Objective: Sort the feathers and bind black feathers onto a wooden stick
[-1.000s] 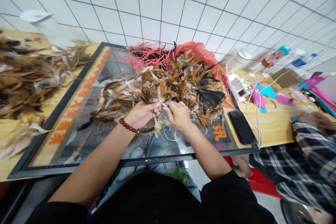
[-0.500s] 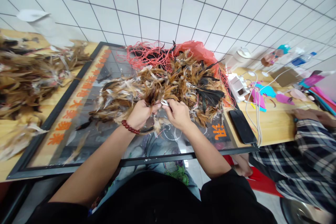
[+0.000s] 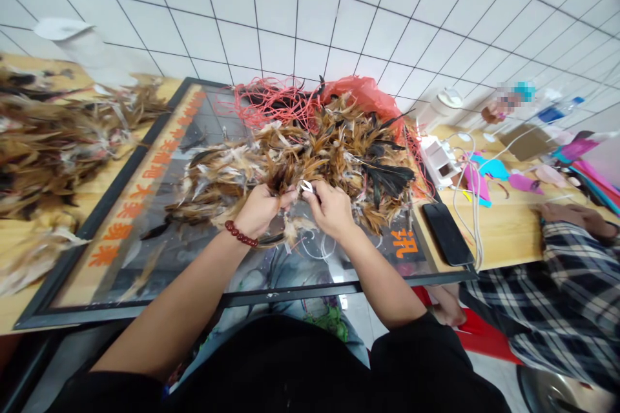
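My left hand (image 3: pixel 261 206), with a dark red bead bracelet (image 3: pixel 241 233) at the wrist, is closed in a pinch on brown feathers (image 3: pixel 283 182) at the front of the pile. Beside it, my right hand (image 3: pixel 332 210) is closed on a small white V-shaped piece (image 3: pixel 307 187) that sticks out between thumb and forefinger. Its exact kind is too small to tell. A large heap of brown, white and black feathers (image 3: pixel 349 148) lies just beyond both hands on a black-framed glass panel (image 3: pixel 169 258). Below the hands, a thin clear loop (image 3: pixel 317 251) rests on the glass.
More feathers (image 3: pixel 53 135) cover the wooden table at left. Red strings (image 3: pixel 276 100) and a red plastic bag (image 3: pixel 361 90) lie behind the heap. At right are a phone (image 3: pixel 446 232), a white power strip (image 3: pixel 438 158) with cables, and another person's plaid sleeve (image 3: pixel 576 251).
The white piece in my right hand has tilted slightly and its two tips look closer together. My left hand has hardly moved.
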A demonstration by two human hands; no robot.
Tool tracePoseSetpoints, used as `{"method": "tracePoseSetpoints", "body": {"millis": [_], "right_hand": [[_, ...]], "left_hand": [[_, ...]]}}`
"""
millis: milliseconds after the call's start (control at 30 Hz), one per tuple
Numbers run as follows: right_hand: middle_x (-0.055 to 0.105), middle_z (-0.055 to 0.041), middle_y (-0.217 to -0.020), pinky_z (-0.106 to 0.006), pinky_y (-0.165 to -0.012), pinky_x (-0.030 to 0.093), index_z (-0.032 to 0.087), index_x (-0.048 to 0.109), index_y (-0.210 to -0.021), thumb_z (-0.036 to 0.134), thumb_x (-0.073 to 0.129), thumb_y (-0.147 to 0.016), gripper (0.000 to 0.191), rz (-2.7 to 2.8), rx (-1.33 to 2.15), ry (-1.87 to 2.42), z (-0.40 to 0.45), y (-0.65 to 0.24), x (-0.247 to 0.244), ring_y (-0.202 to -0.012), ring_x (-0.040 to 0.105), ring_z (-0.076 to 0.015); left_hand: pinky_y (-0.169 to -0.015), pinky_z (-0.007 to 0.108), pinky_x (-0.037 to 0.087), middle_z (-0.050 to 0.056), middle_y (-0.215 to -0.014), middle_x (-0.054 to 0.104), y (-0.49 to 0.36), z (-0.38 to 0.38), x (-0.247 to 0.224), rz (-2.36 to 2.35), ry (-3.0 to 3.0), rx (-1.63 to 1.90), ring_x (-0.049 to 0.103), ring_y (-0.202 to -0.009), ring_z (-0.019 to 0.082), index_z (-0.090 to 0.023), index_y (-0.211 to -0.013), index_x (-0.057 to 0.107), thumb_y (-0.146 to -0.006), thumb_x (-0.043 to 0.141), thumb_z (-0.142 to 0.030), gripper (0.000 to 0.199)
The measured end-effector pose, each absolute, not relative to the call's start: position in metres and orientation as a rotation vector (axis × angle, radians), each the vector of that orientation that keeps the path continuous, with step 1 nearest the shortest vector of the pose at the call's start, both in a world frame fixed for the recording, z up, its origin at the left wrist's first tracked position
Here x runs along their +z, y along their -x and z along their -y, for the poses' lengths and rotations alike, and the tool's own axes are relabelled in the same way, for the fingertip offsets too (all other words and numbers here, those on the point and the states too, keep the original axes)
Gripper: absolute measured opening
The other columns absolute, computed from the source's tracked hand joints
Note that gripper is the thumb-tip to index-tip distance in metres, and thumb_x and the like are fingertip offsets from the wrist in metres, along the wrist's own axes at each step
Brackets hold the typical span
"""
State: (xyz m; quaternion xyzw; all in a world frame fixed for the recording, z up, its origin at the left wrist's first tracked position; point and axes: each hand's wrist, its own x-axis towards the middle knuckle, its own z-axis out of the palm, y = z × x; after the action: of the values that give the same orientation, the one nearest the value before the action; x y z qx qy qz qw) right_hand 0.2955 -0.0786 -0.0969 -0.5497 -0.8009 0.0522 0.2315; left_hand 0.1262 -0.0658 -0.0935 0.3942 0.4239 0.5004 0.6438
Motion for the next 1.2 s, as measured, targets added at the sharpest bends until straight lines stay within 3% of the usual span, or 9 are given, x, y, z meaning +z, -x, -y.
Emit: {"method": "tracePoseSetpoints", "body": {"millis": [333, 733, 967, 1200], "right_hand": [[0.073, -0.0061, -0.094, -0.028, -0.075, 0.037, 0.021, 0.060, -0.109, 0.046, 0.037, -0.102, 0.035, 2.264, 0.155, 1.481, 0.0798, -0.2946, -0.0997, -0.084, 0.066, -0.0186], [0.072, -0.0069, -0.100, -0.029, -0.075, 0.035, 0.019, 0.060, -0.110, 0.047, 0.035, -0.102, 0.038, 2.291, 0.116, 1.395, 0.0809, -0.2954, -0.0978, -0.088, 0.065, -0.0177], [0.072, -0.0056, -0.095, -0.028, -0.072, 0.033, 0.019, 0.060, -0.107, 0.047, 0.033, -0.103, 0.039, 2.329, 0.101, 1.414, 0.0809, -0.2946, -0.0969, -0.083, 0.064, -0.0166], [0.071, -0.0046, -0.086, -0.029, -0.068, 0.030, 0.018, 0.059, -0.095, 0.044, 0.031, -0.103, 0.039, 2.371, 0.019, 1.487, 0.0794, -0.2938, -0.0983, -0.074, 0.061, -0.0161]], "left_hand": [[-0.049, 0.023, 0.035, -0.001, -0.053, 0.053, -0.1240, 0.0655, -0.0973, -1.007, -0.962, 1.094, 0.045, -0.049, 0.010, -0.013, -0.062, 0.065, -0.057, 0.085, -0.020, 0.022], [-0.048, 0.024, 0.034, 0.000, -0.059, 0.056, -0.1249, 0.0631, -0.0982, -0.998, -0.850, 1.102, 0.045, -0.052, 0.009, -0.013, -0.060, 0.061, -0.050, 0.085, -0.015, 0.026], [-0.048, 0.024, 0.034, -0.002, -0.055, 0.051, -0.1256, 0.0638, -0.0970, -1.011, -0.874, 1.062, 0.041, -0.050, 0.008, -0.014, -0.058, 0.059, -0.050, 0.087, -0.022, 0.030], [-0.049, 0.024, 0.034, 0.001, -0.062, 0.058, -0.1242, 0.0645, -0.0976, -1.022, -0.892, 1.049, 0.043, -0.053, 0.009, -0.013, -0.063, 0.063, -0.048, 0.088, -0.023, 0.031]]}}
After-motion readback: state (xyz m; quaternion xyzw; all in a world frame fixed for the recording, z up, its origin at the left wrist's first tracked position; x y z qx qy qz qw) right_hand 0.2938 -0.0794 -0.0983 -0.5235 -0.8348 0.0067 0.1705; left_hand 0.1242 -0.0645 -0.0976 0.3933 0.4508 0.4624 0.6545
